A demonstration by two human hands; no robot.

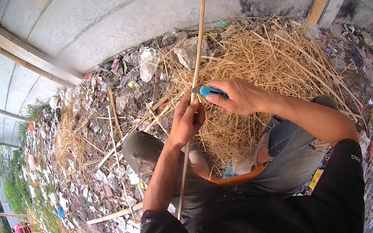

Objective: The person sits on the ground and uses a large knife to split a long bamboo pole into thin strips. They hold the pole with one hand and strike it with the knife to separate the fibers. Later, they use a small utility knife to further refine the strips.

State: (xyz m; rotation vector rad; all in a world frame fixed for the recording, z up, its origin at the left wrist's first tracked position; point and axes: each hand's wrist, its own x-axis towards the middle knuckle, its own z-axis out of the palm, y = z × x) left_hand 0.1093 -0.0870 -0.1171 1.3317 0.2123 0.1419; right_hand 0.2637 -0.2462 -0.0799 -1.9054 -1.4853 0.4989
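at the centre of view, a thin pale strip (pixel 201 25) is pinched in the left grip (pixel 188 120), and a blue-handled knife (pixel 214 92) is clasped in the right grip (pixel 240 97). the knife's blade (pixel 196 90) is set across the strip just beyond the left grip, the nearer one. the strip's long axis is slanted from the dark shirt (pixel 259 216) up toward the concrete wall (pixel 142 14), past heaped straw-like shavings (pixel 260 62).

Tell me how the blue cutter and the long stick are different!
The blue cutter is short, while the long stick stretches far beyond both hands. The blue cutter has a bright blue handle, but the long stick is pale tan. The right hand grips the blue cutter, while the left hand holds the long stick. Both are held in hands.
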